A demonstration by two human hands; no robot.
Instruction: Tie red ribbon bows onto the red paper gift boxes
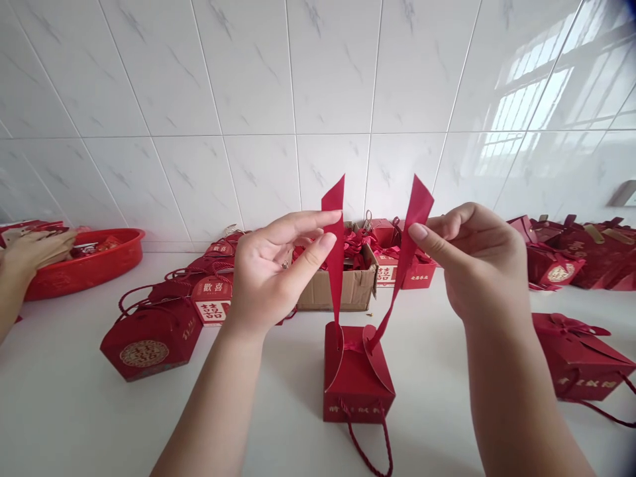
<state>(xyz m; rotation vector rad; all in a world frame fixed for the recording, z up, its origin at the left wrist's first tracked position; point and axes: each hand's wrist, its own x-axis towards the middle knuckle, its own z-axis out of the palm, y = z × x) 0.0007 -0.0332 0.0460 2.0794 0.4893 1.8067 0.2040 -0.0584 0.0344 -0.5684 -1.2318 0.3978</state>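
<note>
A small red gift box [358,374] stands on the white table in front of me, its top flaps folded inward and a twisted cord handle [370,457] hanging down its front. A red ribbon [336,278] passes through holes in the flaps, and both its ends rise from the box. My left hand [278,265] pinches the left end between thumb and fingers. On the other side, my right hand [472,258] pinches the right end near its slanted tip. The two ends spread apart in a V shape, not tied.
Behind the box stands a cardboard carton [338,288] of red ribbons. Finished-looking red boxes lie at left [154,331] and right [581,358], with more red boxes [591,255] along the tiled wall. Another person's hand [47,248] reaches by a red basin [114,258].
</note>
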